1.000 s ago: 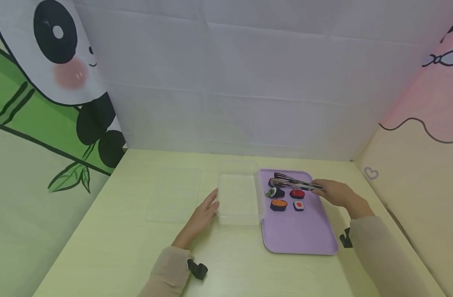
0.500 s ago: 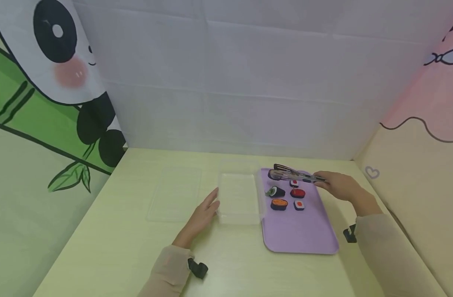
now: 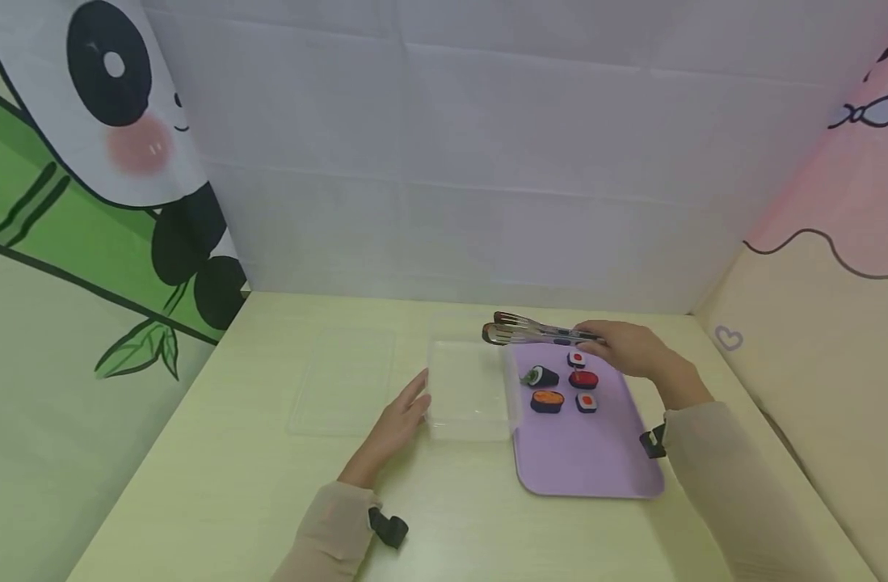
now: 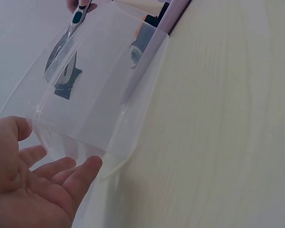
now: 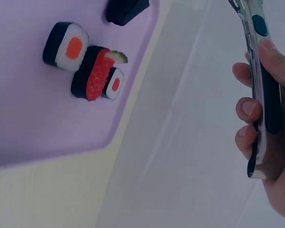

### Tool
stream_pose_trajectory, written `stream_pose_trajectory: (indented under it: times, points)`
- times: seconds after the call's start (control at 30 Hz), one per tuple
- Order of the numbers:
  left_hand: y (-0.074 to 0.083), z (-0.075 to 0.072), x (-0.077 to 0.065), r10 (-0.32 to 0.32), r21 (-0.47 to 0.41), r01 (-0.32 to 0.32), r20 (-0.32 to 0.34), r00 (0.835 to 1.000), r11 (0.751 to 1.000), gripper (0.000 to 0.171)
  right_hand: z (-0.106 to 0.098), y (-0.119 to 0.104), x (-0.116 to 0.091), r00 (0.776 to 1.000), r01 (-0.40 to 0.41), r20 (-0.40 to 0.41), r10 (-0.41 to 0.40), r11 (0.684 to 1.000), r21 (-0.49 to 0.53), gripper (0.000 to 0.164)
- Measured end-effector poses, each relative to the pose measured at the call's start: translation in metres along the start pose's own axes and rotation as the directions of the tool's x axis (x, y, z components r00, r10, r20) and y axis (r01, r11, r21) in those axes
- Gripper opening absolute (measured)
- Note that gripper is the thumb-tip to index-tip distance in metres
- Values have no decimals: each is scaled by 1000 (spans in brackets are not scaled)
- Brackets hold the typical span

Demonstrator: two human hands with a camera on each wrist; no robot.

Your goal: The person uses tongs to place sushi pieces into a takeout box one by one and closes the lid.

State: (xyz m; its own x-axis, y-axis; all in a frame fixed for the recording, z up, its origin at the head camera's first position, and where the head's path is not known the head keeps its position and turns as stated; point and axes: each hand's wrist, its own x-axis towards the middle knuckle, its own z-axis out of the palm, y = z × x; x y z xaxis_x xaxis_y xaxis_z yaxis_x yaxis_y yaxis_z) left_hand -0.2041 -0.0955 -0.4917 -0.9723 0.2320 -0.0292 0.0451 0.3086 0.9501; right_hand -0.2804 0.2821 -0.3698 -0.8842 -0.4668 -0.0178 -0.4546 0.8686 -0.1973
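Observation:
My right hand point(image 3: 621, 347) grips metal tongs point(image 3: 534, 330) with dark grip pads, their tips over the far right part of a clear plastic container point(image 3: 469, 428). Seen through the container wall in the left wrist view, a dark sushi piece point(image 4: 68, 85) is at the tips of the tongs. My left hand point(image 3: 398, 420) rests against the container's left side, fingers extended along its wall point(image 4: 61, 187). On a purple tray point(image 3: 589, 461) lie a dark roll with a green end point(image 3: 540, 376), orange-topped sushi point(image 3: 547, 401), red-topped sushi point(image 3: 583, 379) and two small white-and-red rolls point(image 3: 586, 402).
A clear flat lid point(image 3: 342, 384) lies on the pale table point(image 3: 218, 477), left of the container. The tray stands close against the container's right side. A white wall sheet point(image 3: 451, 162) rises behind the table, with decorated panels at both sides.
The tongs have lifted from the tray's far left corner and moved left over the container, taking a dark sushi piece from there. The left hand and container have stayed put.

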Motion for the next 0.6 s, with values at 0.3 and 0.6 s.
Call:
stream_pose_trajectory:
  times: [0.3,0.6]
  points:
    - [1,0,0,-33,12,33,-22,999,999,54,23,-25,37,995,69,71,-67,997,-30,37]
    - [3,-1,-2,-43,-9,43,-14,999,999,53,37,-40,60,991,61,125,-55,997,-49,43]
